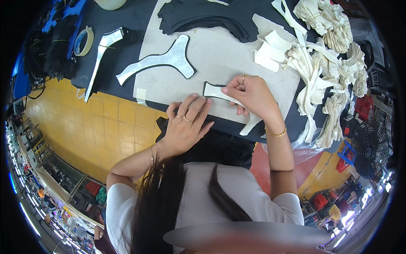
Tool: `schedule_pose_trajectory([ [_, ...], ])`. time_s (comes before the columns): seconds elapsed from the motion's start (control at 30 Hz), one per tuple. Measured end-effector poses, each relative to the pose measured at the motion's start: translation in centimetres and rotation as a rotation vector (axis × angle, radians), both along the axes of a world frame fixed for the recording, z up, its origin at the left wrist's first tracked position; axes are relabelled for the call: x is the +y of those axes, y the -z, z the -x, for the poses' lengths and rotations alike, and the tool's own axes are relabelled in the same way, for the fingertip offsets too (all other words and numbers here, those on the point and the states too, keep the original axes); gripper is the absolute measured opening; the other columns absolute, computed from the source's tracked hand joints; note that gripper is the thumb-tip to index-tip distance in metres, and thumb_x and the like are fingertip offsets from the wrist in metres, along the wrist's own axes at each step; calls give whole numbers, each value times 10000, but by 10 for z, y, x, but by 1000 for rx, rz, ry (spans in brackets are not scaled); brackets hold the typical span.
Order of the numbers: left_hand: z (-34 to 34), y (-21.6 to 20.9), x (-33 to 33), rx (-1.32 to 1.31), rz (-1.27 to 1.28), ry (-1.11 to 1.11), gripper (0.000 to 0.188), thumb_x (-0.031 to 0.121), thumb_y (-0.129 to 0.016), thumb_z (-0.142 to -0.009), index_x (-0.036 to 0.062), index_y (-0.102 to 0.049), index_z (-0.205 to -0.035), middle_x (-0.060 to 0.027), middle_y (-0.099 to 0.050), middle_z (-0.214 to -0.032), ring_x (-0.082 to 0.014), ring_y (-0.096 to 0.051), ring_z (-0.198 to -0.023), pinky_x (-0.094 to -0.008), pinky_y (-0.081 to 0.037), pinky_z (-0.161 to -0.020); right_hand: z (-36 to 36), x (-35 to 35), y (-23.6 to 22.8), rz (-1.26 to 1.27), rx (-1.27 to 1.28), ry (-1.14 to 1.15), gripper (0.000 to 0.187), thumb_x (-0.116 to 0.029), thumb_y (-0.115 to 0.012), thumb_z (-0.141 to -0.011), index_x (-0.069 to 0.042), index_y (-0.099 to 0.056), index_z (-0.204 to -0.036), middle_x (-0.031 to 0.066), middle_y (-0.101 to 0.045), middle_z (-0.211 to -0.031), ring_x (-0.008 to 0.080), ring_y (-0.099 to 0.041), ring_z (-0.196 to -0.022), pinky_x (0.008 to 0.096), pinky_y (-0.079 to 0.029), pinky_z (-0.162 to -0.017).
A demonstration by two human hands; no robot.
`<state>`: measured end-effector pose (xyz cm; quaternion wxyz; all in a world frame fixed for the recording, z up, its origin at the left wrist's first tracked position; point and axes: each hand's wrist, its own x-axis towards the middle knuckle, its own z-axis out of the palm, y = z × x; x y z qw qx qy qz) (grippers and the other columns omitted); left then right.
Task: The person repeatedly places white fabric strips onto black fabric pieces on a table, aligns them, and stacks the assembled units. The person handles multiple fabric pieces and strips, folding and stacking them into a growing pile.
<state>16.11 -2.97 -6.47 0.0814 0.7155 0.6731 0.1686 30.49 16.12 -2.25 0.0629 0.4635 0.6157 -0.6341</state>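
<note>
My right hand [255, 98] pinches a narrow, curved white cut piece [215, 90] between thumb and fingers. Its left end lies over a black fabric piece [205, 86] whose dark edge shows around it, and its other end comes out below my wrist. My left hand [186, 124] lies at the near edge of the grey board [169, 89], fingers stretched out, the fingertips touching the board beside the left end of that piece. Farther left on the board rests a branched piece [169, 57] with a pale, shiny face and black border. What lies beneath my right fingers is hidden.
Stacked black fabric pieces [207, 17] lie at the board's far side. Bundles of white cut strips [313, 72] fill the right. To the left are a roll of tape [83, 41] and a banded stack of long pieces [101, 53]. A black fan [368, 146] stands at right.
</note>
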Motion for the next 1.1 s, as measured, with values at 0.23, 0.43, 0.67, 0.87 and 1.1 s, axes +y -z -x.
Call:
schedule_pose_trajectory([
  [0.23,2,0,-1,-54,-16,20,588,278,-774,-834,92,-563,-1350,-82,-474,-1373,-271,-424,-1338,-475,-294,-1018,2,0,-1,-33,-19,-12,250,-211,-718,-922,30,-663,-885,49,-653,-636,86,-578,-429,225,-411,-369],
  [0.43,4,1,0,-122,-83,11,483,300,-760,-839,133,-585,-1257,-72,-479,-1379,-261,-431,-1322,-474,-301,-989,3,1,-6,-52,-43,-22,242,-186,-711,-887,54,-691,-860,87,-671,-632,119,-632,-457,230,-470,-409],
  [0.67,2,0,9,-72,-45,47,503,297,-814,-786,119,-556,-1179,-118,-382,-1552,-314,-448,-1239,-485,-301,-954,4,1,-5,-57,-49,-17,255,-211,-730,-888,37,-680,-853,65,-657,-616,92,-587,-428,218,-430,-386],
  [0.87,-2,-2,11,-62,-51,21,525,325,-813,-782,95,-543,-1168,-116,-416,-1541,-312,-443,-1238,-478,-292,-953,3,0,-1,-50,-47,-1,259,-212,-749,-885,37,-683,-869,55,-652,-614,78,-564,-413,214,-408,-375],
  [1.1,-8,-5,14,29,-44,-41,664,347,-801,-788,52,-528,-1317,-102,-444,-1512,-297,-449,-1233,-479,-298,-950,-36,-1,-19,-216,-19,-52,208,-158,-771,-864,36,-702,-896,29,-646,-609,71,-565,-449,211,-424,-456],
])
